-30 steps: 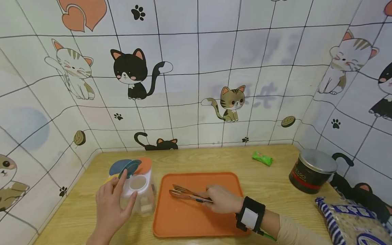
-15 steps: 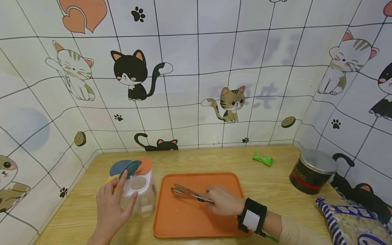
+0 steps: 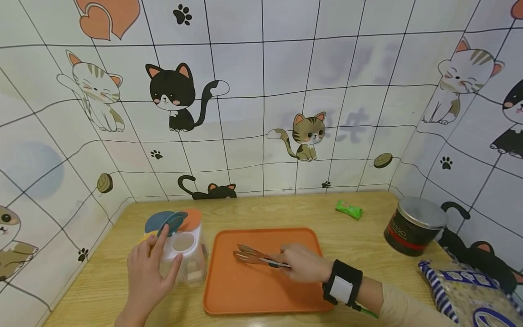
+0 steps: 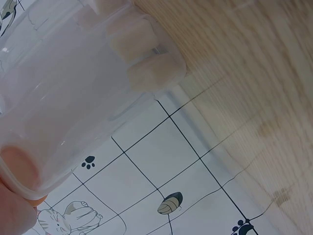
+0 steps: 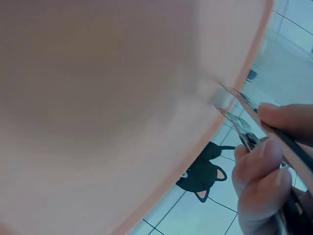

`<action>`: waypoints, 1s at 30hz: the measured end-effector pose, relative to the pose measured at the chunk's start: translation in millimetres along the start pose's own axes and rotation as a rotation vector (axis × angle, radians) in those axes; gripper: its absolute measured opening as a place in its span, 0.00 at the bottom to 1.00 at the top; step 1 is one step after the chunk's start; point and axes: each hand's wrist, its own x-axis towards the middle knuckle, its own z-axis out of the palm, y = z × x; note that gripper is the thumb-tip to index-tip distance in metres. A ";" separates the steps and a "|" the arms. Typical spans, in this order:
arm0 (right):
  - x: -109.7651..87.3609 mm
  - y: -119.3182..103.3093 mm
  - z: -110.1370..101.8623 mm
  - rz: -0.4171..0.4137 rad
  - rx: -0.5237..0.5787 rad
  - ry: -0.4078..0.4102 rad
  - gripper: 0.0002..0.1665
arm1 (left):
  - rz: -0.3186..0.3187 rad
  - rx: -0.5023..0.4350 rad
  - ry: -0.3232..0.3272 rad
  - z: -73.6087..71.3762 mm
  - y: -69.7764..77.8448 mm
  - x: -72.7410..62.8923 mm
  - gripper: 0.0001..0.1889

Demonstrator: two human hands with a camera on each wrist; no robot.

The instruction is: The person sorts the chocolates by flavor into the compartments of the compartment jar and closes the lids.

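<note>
My left hand [image 3: 149, 274] is at a clear storage box [image 3: 194, 265] with coloured lids. Its straight index finger touches the raised teal lid [image 3: 175, 221], and the thumb lies by the round opening [image 3: 183, 241]. In the left wrist view, pale cubes [image 4: 154, 71] sit at the bottom of the box. My right hand [image 3: 306, 263] grips metal tongs [image 3: 261, 259] over the orange tray [image 3: 245, 295]. Their tips point left and stand apart; in the right wrist view a pale patch shows between them.
Behind the tray, to the right, lies a small green packet [image 3: 348, 210]. A black tin [image 3: 410, 231] with a silvery lid stands near the right wall. In front of it is a blue-and-white printed bag [image 3: 474, 290]. Cat-patterned walls border the wooden table [image 3: 265, 211].
My right hand and the tongs have shifted slightly right over the tray. The tong tips draw together, then spread again. My left hand stays at the raised lid.
</note>
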 end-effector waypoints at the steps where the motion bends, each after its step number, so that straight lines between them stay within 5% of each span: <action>1: -0.5 0.5 1.4 0.005 -0.001 -0.004 0.19 | 0.002 0.001 0.003 0.1 0.1 0.3 0.36; 21: -3.2 1.4 5.4 -0.013 0.046 0.011 0.21 | 0.004 -0.002 0.031 0.1 2.3 -0.5 0.35; 30: 2.5 -2.5 -20.2 -0.031 0.051 0.101 0.21 | -0.013 -0.003 -0.008 -0.1 0.4 -2.2 0.36</action>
